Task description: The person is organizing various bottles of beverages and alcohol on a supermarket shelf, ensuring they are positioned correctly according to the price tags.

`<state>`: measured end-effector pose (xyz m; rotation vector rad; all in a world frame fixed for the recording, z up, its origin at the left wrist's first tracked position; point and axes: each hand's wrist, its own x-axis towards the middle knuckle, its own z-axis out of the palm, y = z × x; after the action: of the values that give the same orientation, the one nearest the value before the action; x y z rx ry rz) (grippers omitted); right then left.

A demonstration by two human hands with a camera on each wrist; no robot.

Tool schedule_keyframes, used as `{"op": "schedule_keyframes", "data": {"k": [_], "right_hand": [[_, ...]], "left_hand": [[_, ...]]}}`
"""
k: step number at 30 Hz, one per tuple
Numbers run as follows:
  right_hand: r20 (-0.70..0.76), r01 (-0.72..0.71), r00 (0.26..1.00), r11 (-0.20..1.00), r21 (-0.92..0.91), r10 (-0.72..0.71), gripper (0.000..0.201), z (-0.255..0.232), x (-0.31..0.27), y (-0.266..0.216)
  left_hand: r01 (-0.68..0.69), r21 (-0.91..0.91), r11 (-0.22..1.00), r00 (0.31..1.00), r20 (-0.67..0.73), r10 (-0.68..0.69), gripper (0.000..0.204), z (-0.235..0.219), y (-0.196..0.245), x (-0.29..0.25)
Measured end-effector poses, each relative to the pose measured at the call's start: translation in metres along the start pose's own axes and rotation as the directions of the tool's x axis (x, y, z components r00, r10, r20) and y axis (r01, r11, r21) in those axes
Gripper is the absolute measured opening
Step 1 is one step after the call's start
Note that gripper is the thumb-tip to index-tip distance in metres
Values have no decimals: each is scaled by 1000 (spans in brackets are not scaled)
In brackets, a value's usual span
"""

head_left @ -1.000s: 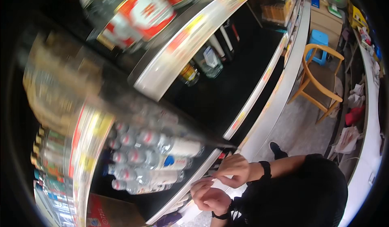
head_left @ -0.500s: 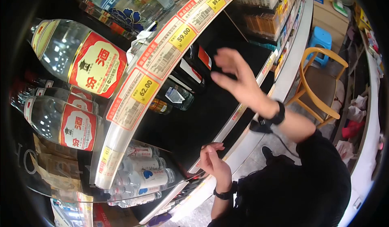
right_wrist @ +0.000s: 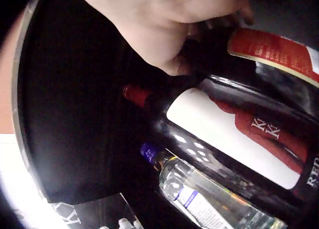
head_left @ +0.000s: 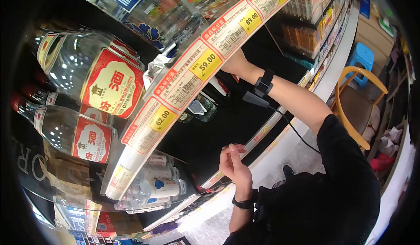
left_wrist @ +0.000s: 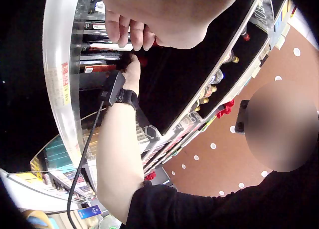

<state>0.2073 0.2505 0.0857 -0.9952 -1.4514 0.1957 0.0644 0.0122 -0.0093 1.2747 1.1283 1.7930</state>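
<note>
My right hand (right_wrist: pixel 164 24) reaches deep into a dark shelf. In the right wrist view its thumb and fingers lie on either side of the neck of a dark wine bottle with a red label (right_wrist: pixel 269 49); part of the grip is hidden. Below it lie a wine bottle with a white and red label (right_wrist: pixel 219 134) and a clear blue-capped bottle (right_wrist: pixel 199 189). In the head view the shelf edge covers the right hand's fingers. My left hand (head_left: pixel 236 166) hangs loosely curled before the lower shelf edge and holds nothing.
A price-tag rail (head_left: pixel 192 74) runs above the right forearm. Big clear liquor bottles (head_left: pixel 116 83) stand behind it. Several white-labelled bottles (head_left: pixel 162 190) lie lower left. A cable (head_left: pixel 288 122) trails from the right wrist. A wooden chair (head_left: pixel 345 126) stands at the right.
My right hand has left the left hand's side and reached forward into the shelf among the bottles. The left hand stays near the lower edge. The head view has shifted.
</note>
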Motion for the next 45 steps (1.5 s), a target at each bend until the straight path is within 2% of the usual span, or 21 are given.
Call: {"op": "schedule_keyframes", "data": {"k": [1, 5, 7, 8, 11, 12, 14, 15, 17, 18, 19, 23, 25, 26, 28, 29, 32, 35, 38, 41, 45], "right_hand": [[-6, 62, 998, 993, -98, -63, 42, -1, 0, 2], [-21, 21, 1000, 1000, 9, -20, 40, -5, -1, 0], [-176, -11, 984, 989, 147, 37, 39, -12, -8, -4], [-196, -20, 979, 976, 215, 63, 38, -14, -8, 0], [-209, -20, 972, 920, 391, 109, 24, -38, -25, -11], [-201, -79, 960, 878, 472, 194, 20, -43, -31, -19], [-130, -190, 937, 788, 586, 323, 11, -53, -46, -26], [-162, -185, 914, 737, 650, 372, 8, -54, -56, -30], [-174, -179, 915, 752, 635, 364, 9, -65, -75, -36], [-200, -129, 923, 755, 642, 328, 7, -69, -89, -35], [-164, -109, 933, 684, 721, 322, 3, -74, -101, -33], [-200, -54, 942, 713, 699, 268, 3, -106, -126, -48], [-158, -17, 970, 705, 709, 182, 6, -108, -130, -55], [-126, 13, 985, 683, 730, 116, 8, -112, -133, -58], [-37, 19, 999, 672, 740, 13, 10, -124, -139, -76], [6, 19, 999, 684, 729, -34, 11, -131, -141, -91], [50, 21, 994, 623, 782, -96, 17, -134, -153, -120], [68, 37, 987, 610, 791, -148, 20, -148, -182, -123], [164, -18, 967, 585, 811, -197, 19, -136, -198, -140], [231, -52, 921, 489, 871, -313, 18, -118, -207, -150], [275, -102, 894, 437, 894, -354, 24, -92, -218, -181]], "left_hand": [[1, 4, 1000, 1000, 26, -1, 18, 1, 0, 0], [9, 8, 1000, 1000, -14, -9, 27, 9, 4, 2], [18, 19, 1000, 1000, 3, -19, 27, 9, 3, 1], [26, 35, 999, 999, 34, -27, 27, 9, 3, 1], [50, 33, 998, 994, 98, -53, 27, 10, 2, 3], [48, 19, 999, 996, 69, -49, 27, 11, 1, 3], [27, 104, 994, 982, 182, -45, 22, 10, 1, 6], [10, 148, 989, 970, 239, -46, 22, 8, 2, 8], [42, 185, 982, 968, 237, -86, 21, 6, 4, 9], [25, 197, 980, 968, 241, -73, 21, 3, 5, 7], [8, 209, 978, 968, 245, -61, 23, 1, 5, 5], [-9, 224, 974, 976, 215, -41, 42, 3, 10, 1], [-306, 534, 789, 938, 309, 155, 70, -3, 24, -3], [-294, 553, 780, 949, 269, 167, 70, -4, 31, -5], [-441, 514, 736, 891, 349, 290, 90, 2, 46, -19], [-459, 522, 719, 881, 371, 294, 94, 2, 52, -24], [-520, 494, 697, 849, 390, 357, 94, -2, 54, -29], [-491, 470, 733, 859, 402, 317, 90, -10, 46, -53], [-470, 506, 723, 882, 306, 360, 86, -35, 43, -72], [-483, 527, 699, 875, 267, 403, 83, -65, 44, -87], [-491, 570, 659, 856, 174, 487, 84, -105, 43, -105]]}}
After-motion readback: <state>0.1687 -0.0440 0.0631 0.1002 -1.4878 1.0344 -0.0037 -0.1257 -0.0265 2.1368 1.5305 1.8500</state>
